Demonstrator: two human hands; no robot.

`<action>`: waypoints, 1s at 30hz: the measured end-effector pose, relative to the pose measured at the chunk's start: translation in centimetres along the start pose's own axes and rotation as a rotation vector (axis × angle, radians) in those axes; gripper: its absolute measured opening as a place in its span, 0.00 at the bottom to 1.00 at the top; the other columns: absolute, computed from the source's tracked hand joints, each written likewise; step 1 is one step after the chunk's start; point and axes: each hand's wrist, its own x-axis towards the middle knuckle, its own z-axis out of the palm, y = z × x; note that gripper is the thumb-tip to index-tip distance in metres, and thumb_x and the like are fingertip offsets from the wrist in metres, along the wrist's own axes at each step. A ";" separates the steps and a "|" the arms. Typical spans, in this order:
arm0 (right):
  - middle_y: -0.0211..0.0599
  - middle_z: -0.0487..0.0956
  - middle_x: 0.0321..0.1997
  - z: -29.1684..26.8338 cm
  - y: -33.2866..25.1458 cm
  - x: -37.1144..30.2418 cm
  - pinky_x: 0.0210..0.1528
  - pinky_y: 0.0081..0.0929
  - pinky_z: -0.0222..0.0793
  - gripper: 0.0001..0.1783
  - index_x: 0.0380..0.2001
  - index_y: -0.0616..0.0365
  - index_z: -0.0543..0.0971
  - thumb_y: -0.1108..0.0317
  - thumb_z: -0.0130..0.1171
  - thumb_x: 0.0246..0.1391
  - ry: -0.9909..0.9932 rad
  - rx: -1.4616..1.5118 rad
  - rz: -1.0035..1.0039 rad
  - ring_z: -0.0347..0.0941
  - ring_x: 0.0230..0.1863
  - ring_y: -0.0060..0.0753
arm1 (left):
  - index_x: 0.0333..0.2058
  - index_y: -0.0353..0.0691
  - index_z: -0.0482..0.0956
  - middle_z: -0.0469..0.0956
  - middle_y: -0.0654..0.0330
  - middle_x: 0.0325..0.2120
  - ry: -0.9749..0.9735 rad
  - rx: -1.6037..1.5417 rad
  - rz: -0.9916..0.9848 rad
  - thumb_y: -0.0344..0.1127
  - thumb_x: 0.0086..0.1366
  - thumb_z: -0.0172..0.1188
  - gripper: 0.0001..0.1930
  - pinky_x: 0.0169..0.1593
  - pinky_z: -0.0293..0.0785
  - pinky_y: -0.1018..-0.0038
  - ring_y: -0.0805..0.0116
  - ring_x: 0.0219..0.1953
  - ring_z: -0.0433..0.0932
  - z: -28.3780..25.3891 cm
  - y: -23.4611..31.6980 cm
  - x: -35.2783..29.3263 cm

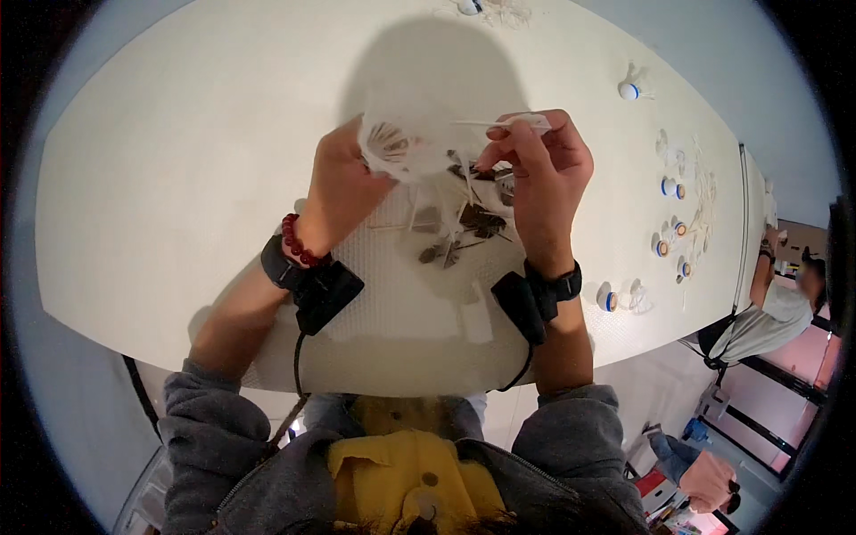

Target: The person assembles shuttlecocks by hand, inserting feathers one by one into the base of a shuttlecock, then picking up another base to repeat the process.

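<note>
My left hand (334, 192) is closed round a white shuttlecock (385, 147), its flared feather end turned up toward me. Level with it, my right hand (548, 183) pinches a white feather (535, 123) between thumb and fingertips, the thin shaft pointing left toward the shuttlecock. Under and between both hands lies a loose pile of feathers and shafts (481, 218), some dark and some pale. My right fingers partly cover that pile.
Several cork bases with blue bands (662, 248) and scattered pale shafts (704, 214) lie at the right of the white table (160, 178). One shuttlecock (629, 90) lies far right, another (469, 7) at the far edge. Two people (767, 312) are beyond the table's right side.
</note>
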 end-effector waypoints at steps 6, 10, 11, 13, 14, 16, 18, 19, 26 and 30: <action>0.44 0.77 0.36 0.1 0.3 0.2 0.31 0.22 0.73 0.00 0.27 0.64 0.74 0.79 0.55 0.50 0.002 0.107 -0.134 0.75 0.29 0.28 | 0.49 0.34 0.66 0.72 0.55 0.39 -0.138 0.227 0.106 0.23 0.51 0.59 0.24 0.38 0.73 0.75 0.68 0.38 0.74 0.2 0.5 0.3; 0.44 0.73 0.42 -0.3 0.6 0.1 0.37 0.27 0.70 0.04 0.24 0.62 0.71 0.79 0.53 0.51 -0.045 -0.057 -0.214 0.71 0.39 0.31 | 0.52 0.36 0.62 0.68 0.52 0.42 -0.204 0.278 0.169 0.23 0.52 0.56 0.26 0.39 0.73 0.73 0.60 0.41 0.73 0.1 0.0 0.4; 0.44 0.73 0.42 -0.1 0.6 0.1 0.37 0.27 0.70 0.04 0.24 0.62 0.71 0.79 0.53 0.51 -0.045 -0.058 -0.214 0.71 0.39 0.31 | 0.52 0.36 0.62 0.68 0.51 0.42 -0.215 0.279 0.185 0.23 0.53 0.56 0.26 0.39 0.73 0.72 0.59 0.42 0.72 0.1 -0.2 0.6; 0.44 0.75 0.39 0.3 0.8 0.1 0.42 0.25 0.69 0.06 0.27 0.62 0.76 0.82 0.60 0.43 -0.027 -0.242 -0.391 0.72 0.39 0.32 | 0.53 0.36 0.62 0.68 0.51 0.42 -0.218 0.305 0.251 0.23 0.54 0.55 0.26 0.40 0.73 0.71 0.57 0.43 0.72 0.3 -0.3 0.8; 0.44 0.75 0.39 0.4 0.8 0.0 0.42 0.25 0.69 0.06 0.27 0.62 0.76 0.82 0.60 0.43 -0.026 -0.243 -0.390 0.72 0.39 0.32 | 0.53 0.36 0.62 0.68 0.51 0.43 -0.215 0.318 0.276 0.23 0.54 0.55 0.25 0.41 0.72 0.70 0.57 0.43 0.72 0.3 -0.3 0.8; 0.45 0.75 0.38 0.5 0.8 -0.1 0.45 0.28 0.68 0.07 0.27 0.62 0.76 0.82 0.61 0.43 -0.009 -0.239 -0.441 0.71 0.42 0.34 | 0.53 0.36 0.62 0.68 0.50 0.43 -0.213 0.268 0.273 0.23 0.55 0.54 0.25 0.43 0.72 0.69 0.56 0.44 0.72 0.4 -0.5 0.6; 0.45 0.75 0.38 0.3 0.9 0.0 0.45 0.28 0.68 0.07 0.27 0.61 0.76 0.82 0.61 0.43 -0.007 -0.247 -0.456 0.71 0.42 0.34 | 0.53 0.36 0.62 0.68 0.50 0.43 -0.218 0.208 0.246 0.22 0.55 0.53 0.25 0.44 0.72 0.69 0.55 0.44 0.72 0.5 -0.6 0.6; 0.45 0.75 0.38 0.2 0.9 0.0 0.44 0.28 0.68 0.07 0.27 0.61 0.76 0.82 0.61 0.43 -0.007 -0.255 -0.471 0.71 0.42 0.34 | 0.53 0.36 0.62 0.68 0.50 0.43 -0.211 0.259 0.264 0.22 0.56 0.53 0.25 0.44 0.72 0.68 0.55 0.44 0.72 0.5 -0.5 0.6; 0.45 0.75 0.38 0.5 0.6 0.1 0.43 0.27 0.68 0.06 0.27 0.61 0.76 0.81 0.61 0.43 0.007 -0.211 -0.457 0.71 0.42 0.33 | 0.53 0.36 0.62 0.68 0.52 0.43 -0.256 0.329 0.252 0.24 0.57 0.54 0.24 0.43 0.72 0.69 0.58 0.43 0.72 0.1 -0.7 0.6; 0.42 0.75 0.34 0.1 0.5 0.1 0.41 0.24 0.68 0.05 0.26 0.60 0.75 0.80 0.61 0.44 -0.009 -0.312 -0.479 0.72 0.39 0.31 | 0.53 0.37 0.63 0.68 0.53 0.42 -0.307 0.345 0.267 0.24 0.56 0.55 0.24 0.43 0.72 0.70 0.60 0.43 0.71 0.1 -1.1 0.8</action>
